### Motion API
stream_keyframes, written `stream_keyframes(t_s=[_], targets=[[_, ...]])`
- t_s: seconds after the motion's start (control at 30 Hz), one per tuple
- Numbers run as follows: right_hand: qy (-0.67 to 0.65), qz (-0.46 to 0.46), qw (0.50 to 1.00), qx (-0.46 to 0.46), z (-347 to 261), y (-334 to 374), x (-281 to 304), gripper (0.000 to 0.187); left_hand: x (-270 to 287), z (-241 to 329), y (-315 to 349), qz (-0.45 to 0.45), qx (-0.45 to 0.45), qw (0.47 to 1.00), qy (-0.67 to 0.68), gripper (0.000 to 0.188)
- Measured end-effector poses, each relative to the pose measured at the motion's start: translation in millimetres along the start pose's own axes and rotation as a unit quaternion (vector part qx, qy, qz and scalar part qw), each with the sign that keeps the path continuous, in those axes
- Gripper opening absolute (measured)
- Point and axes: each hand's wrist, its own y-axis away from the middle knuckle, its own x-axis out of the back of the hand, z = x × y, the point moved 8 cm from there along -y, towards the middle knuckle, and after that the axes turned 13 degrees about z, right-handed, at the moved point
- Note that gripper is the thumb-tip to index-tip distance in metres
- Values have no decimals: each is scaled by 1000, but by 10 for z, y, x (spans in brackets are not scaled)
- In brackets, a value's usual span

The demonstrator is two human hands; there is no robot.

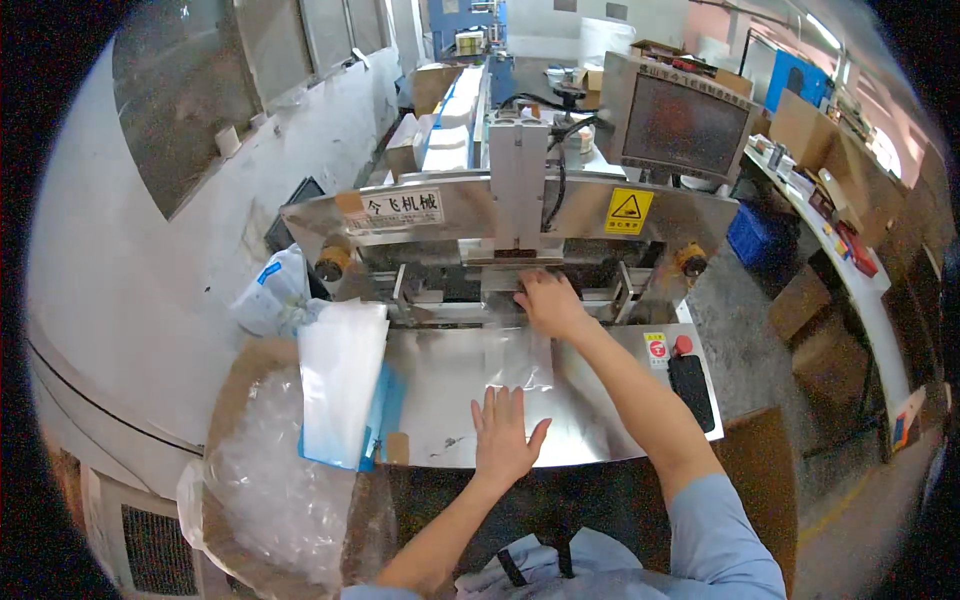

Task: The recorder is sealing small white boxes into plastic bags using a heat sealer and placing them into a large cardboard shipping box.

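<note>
A clear plastic bag (520, 362) lies flat on the shiny metal worktop (435, 375), its far end under the machine's press head (516, 250). My left hand (505, 440) rests palm down at the bag's near end, fingers spread. Farther forward, my right hand (550, 302) lies over the bag's far part beside the press head, fingers stretched out and slightly bent. Neither hand grips anything that I can see. To the left, a stack of translucent flat bags (340, 375) leans on a blue holder (388, 415).
An open cardboard box lined with plastic (285, 480) holds many clear bags at left. A red button (683, 345) and a black device (692, 392) sit at the worktop's right. A screen (685, 115) stands behind; a cluttered bench (840, 250) runs along the right.
</note>
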Motion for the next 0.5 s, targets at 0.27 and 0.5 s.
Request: stream_keyframes(t_s=[0.27, 0.5], targets=[[40, -97, 995, -2, 71, -201, -162, 39, 263, -174, -13, 132, 90, 984, 75, 84], [84, -128, 988, 38, 123, -37, -181, 34, 259, -241, 16, 158, 113, 974, 115, 83]])
